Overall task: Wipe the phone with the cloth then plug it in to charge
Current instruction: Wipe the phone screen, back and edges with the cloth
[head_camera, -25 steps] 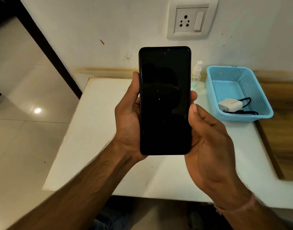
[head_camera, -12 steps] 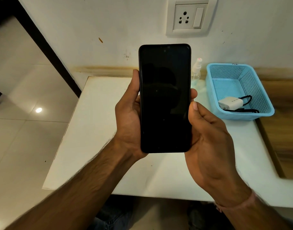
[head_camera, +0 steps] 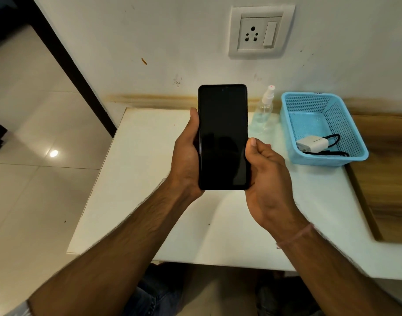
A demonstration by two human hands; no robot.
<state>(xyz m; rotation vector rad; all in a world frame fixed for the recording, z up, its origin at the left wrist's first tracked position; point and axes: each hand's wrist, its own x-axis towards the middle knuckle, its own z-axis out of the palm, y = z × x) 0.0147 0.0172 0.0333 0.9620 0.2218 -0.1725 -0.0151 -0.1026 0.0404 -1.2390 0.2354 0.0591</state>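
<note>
- The phone point(head_camera: 222, 137) is held up over the table point(head_camera: 138, 179), long axis upright, dark screen toward the camera.
- The left hand point(head_camera: 186, 160) is wrapped round its left edge, and the right hand point(head_camera: 266, 176) clamps the lower right edge, thumb along the side. Both are closed on it.
- No cloth is in view, so I cannot tell whether wiping is done.
- The charger point(head_camera: 311, 143) and its black cable point(head_camera: 332, 139) lie in the blue basket point(head_camera: 320, 159), to the right of the phone. The right hand is nearer to them.
- The socket point(head_camera: 253, 34) is on the wall, above the phone and slightly to its right.
- A spray bottle point(head_camera: 265, 108) stands between phone and basket, near the wall. A reach toward the basket's near end, where the charger lies, likely passes in front of it.
</note>
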